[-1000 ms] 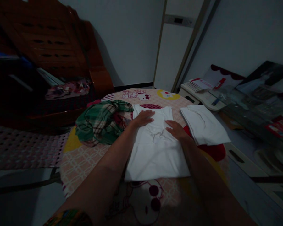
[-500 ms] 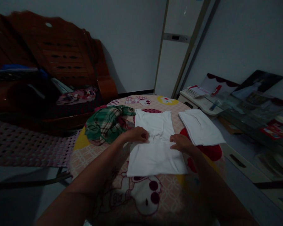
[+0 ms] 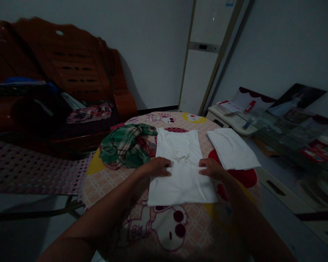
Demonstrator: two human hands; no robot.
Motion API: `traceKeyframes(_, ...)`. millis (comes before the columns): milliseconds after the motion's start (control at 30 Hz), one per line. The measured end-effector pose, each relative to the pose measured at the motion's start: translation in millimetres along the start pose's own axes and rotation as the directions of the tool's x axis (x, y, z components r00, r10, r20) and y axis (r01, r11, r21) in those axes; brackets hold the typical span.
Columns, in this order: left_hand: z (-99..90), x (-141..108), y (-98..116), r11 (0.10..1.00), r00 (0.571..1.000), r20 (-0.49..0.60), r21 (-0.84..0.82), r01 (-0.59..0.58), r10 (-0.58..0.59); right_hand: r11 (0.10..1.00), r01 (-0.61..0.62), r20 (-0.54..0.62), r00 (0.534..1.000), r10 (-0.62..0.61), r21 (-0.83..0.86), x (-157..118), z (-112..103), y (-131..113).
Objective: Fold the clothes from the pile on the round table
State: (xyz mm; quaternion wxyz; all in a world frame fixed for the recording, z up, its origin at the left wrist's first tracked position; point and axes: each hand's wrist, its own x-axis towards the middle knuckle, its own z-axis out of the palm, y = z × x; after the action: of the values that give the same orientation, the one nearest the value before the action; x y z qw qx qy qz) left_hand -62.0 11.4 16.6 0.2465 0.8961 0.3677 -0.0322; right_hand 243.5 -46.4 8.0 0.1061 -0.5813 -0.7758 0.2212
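Note:
A white sleeveless top (image 3: 182, 185) lies flat on the round table, with a crosswise fold and bunched cloth at its middle. My left hand (image 3: 157, 166) rests at the top's left edge by that fold, thumb and fingers apart. Opposite it, my right hand (image 3: 211, 168) touches the right edge, its thumb also spread from the fingers. Neither hand visibly grips the cloth. A folded white garment pile (image 3: 233, 149) lies to the right. Left of the top is a crumpled green plaid cloth (image 3: 123, 143).
A patterned cloth (image 3: 109, 189) covers the round table. Behind on the left stands a wooden bench (image 3: 76, 65) with clothes on it, and a woven seat (image 3: 43, 171) is nearer. On the right, a glass-topped cabinet (image 3: 284, 127) bears papers and a picture.
Both hands have shifted slightly nearer to me along the top's edges. The left thumb and fingers have spread apart. The cloth near the fold lies a little differently, and the view has tilted slightly.

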Motion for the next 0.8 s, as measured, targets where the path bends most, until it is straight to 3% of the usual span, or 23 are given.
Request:
traceKeyframes(200, -9.9, -10, 4, 0.963, 0.982, -0.071, -0.192, -0.188, 0.177, 0.97, 0.125, -0.106, 0.989, -0.104, 0.207, -13, -12, -7)
traceKeyframes(367, -52.8, -10, 7, 0.958, 0.954, -0.22, -0.155, -0.241, 0.204, 0.946, 0.093, -0.221, 0.975, -0.024, 0.31, -12, -52, -22)
traceKeyframes(500, -90.7, 11, -1, 0.982, 0.917, -0.362, -0.023, -0.188, 0.167, 0.962, 0.132, -0.436, 0.9, -0.015, 0.24, 14, -79, -25)
traceKeyframes(600, -105.7, 36, -11, 0.994, 0.899, -0.426, 0.076, -0.074, 0.1, 0.977, 0.123, -0.558, 0.83, -0.006, 0.172, 46, -86, -22)
traceKeyframes(700, -108.8, 57, -18, 0.989, 0.906, -0.423, 0.142, 0.033, 0.031, 0.989, 0.066, -0.586, 0.81, 0.023, 0.13, 74, -84, -14)
traceKeyframes(800, -109.0, 67, -22, 0.988, 0.909, -0.415, 0.15, 0.032, 0.033, 0.993, 0.025, -0.577, 0.816, 0.048, 0.118, 88, -81, -6)
